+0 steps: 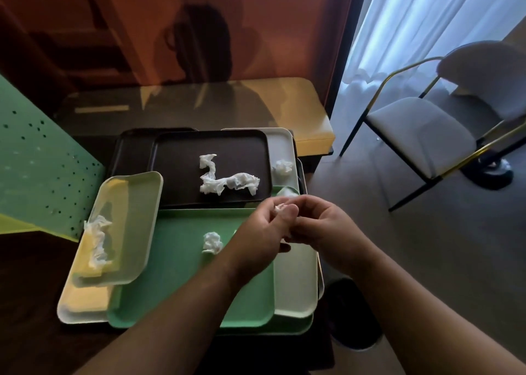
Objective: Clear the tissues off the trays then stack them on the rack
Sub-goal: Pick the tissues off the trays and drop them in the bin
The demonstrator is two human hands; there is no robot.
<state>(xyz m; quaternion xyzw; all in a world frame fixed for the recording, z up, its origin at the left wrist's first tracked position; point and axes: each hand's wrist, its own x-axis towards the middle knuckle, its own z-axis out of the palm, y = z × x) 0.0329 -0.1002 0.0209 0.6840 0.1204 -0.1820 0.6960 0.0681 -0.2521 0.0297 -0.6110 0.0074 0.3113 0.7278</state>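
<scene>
— While your hands meet over the trays, what do they have hold of?

— Your left hand (266,226) is curled closed with a bit of white tissue (279,207) pinched at the thumb. Your right hand (321,229) is folded against it, fingers bent in; whether it grips the same wad you cannot tell.

— Where are the other tissues?

— You have a long twisted tissue (225,179) lying on the dark brown tray (176,175) at the back. A small crumpled ball (212,242) sits on the green tray (176,275), just beside your left wrist. Another crumpled piece (282,167) rests on the pale grey tray (281,144) at the far right, and a stretched strip (98,240) lies in the cream tray (136,203), which is tilted over the left side of the pile.

— And the trays themselves?

— You see them overlapping in a loose heap on the dark table (28,303), with a light tray (296,283) under your right wrist. A grey chair (427,129) stands well apart to your right.
</scene>
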